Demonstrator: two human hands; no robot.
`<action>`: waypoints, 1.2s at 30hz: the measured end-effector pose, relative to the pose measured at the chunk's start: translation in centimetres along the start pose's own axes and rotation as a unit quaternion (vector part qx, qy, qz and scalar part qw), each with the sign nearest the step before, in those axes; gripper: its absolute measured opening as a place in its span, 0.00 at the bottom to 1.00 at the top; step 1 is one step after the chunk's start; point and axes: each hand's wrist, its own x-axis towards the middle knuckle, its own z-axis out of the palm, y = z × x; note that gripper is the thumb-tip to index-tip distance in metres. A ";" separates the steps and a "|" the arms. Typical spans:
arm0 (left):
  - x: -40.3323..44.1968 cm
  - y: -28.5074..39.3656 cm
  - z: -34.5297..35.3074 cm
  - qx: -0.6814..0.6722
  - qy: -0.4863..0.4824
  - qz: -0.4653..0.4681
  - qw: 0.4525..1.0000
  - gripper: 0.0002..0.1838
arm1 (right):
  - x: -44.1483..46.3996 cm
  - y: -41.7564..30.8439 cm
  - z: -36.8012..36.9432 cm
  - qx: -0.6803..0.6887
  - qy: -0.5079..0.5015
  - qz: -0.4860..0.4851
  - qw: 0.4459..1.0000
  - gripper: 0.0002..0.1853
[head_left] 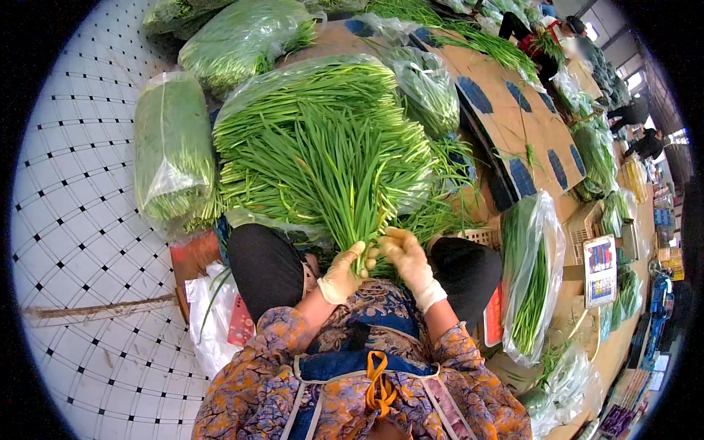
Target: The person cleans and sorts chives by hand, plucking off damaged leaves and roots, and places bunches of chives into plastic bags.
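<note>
Long green leafy stalks [334, 172] fan out upward from my left hand [346, 274], which wears a pale glove and is closed round their lower ends. Just right of it, my right hand [405, 257], also gloved, has its fingers curled together beside the bunch; whatever they pinch is too small to make out. Behind the bunch lies a large heap of the same stalks [293, 88] on clear plastic, in front of my crossed legs. Loose stalks [447, 213] are scattered to the right of the heap.
Bagged greens lie at the left [174, 147], top [246, 44] and right [532, 279]. Cardboard sheets [506, 110] cover the upper right. A white-framed board [600, 271] stands at the right. A white plastic bag [209, 315] is by my left knee. Other people are at the far upper right.
</note>
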 end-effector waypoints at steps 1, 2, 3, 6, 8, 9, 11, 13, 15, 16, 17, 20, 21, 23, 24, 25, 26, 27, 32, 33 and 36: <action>-0.3 0.0 0.0 -0.012 0.013 -0.006 1.000 0.16 | 0.1 -0.5 -0.2 0.076 0.033 0.097 0.992 0.16; -1.0 0.2 -0.2 -0.041 -0.019 -0.017 0.999 0.17 | 0.2 -0.8 -0.1 0.022 0.054 0.124 0.991 0.18; -1.6 0.3 0.9 -0.053 0.011 -0.027 0.998 0.17 | 0.3 -1.9 0.2 0.027 0.023 0.168 0.985 0.20; -2.0 0.1 0.8 -0.042 0.042 -0.023 0.998 0.19 | 1.3 -0.5 1.9 0.032 -0.012 0.204 0.978 0.24; -1.7 -0.2 -0.2 -0.020 0.039 -0.007 0.999 0.20 | 2.4 1.2 2.3 0.054 -0.034 0.237 0.969 0.19; -1.4 -0.2 -0.5 -0.031 0.024 -0.008 0.999 0.21 | 2.2 1.0 2.6 0.070 -0.007 0.176 0.982 0.15; -1.1 -0.3 -1.2 -0.050 0.011 -0.014 0.999 0.22 | 2.2 1.9 1.7 0.076 0.012 0.143 0.987 0.13; -0.9 -0.4 -1.6 -0.044 0.032 -0.014 0.998 0.22 | 2.0 1.8 1.2 0.103 0.044 0.097 0.989 0.11; -0.8 -0.5 -1.2 -0.038 0.052 -0.016 0.998 0.22 | 1.8 1.4 0.6 0.091 0.034 0.152 0.984 0.13; -0.9 -0.5 -0.6 -0.028 0.051 -0.019 0.998 0.21 | 1.7 0.9 0.5 0.080 0.023 0.207 0.975 0.15; -1.0 -0.5 -0.2 -0.017 0.050 -0.022 0.998 0.21 | 1.6 0.6 0.7 0.053 0.014 0.215 0.975 0.18; -0.7 -0.8 -0.8 0.007 0.007 -0.011 1.000 0.20 | 2.3 0.8 1.8 0.057 -0.018 0.220 0.974 0.18; -1.0 -0.6 -0.5 0.043 0.019 -0.015 0.999 0.20 | 3.0 2.2 2.0 0.024 0.005 0.193 0.981 0.15; -1.2 -0.5 -0.2 0.057 0.034 -0.027 0.997 0.19 | 3.2 3.6 2.0 0.079 0.024 0.171 0.982 0.13; -1.3 -0.3 0.2 0.069 0.046 -0.036 0.996 0.19 | 3.2 3.3 2.1 0.131 0.041 0.147 0.980 0.12; -1.7 -0.3 0.9 0.114 0.076 -0.034 0.990 0.18 | 2.5 2.5 2.2 0.142 0.060 0.139 0.978 0.09; -1.7 -0.7 1.2 0.113 0.076 -0.033 0.990 0.18 | 2.1 2.9 2.4 0.141 0.058 0.139 0.978 0.09; -1.6 -1.4 1.5 0.151 0.117 -0.004 0.982 0.18 | 1.6 3.4 2.8 0.062 0.068 0.043 0.995 0.07; -1.2 -1.3 0.8 0.125 0.076 0.023 0.989 0.17 | -0.2 2.2 1.9 -0.218 0.083 -0.197 0.952 0.06; -1.2 -1.3 0.7 0.112 0.073 0.027 0.991 0.15 | -0.6 0.8 1.7 -0.235 0.097 -0.224 0.941 0.06; -1.0 -1.4 0.3 0.100 0.043 0.052 0.993 0.14 | -0.9 0.6 2.1 -0.131 0.109 -0.130 0.977 0.06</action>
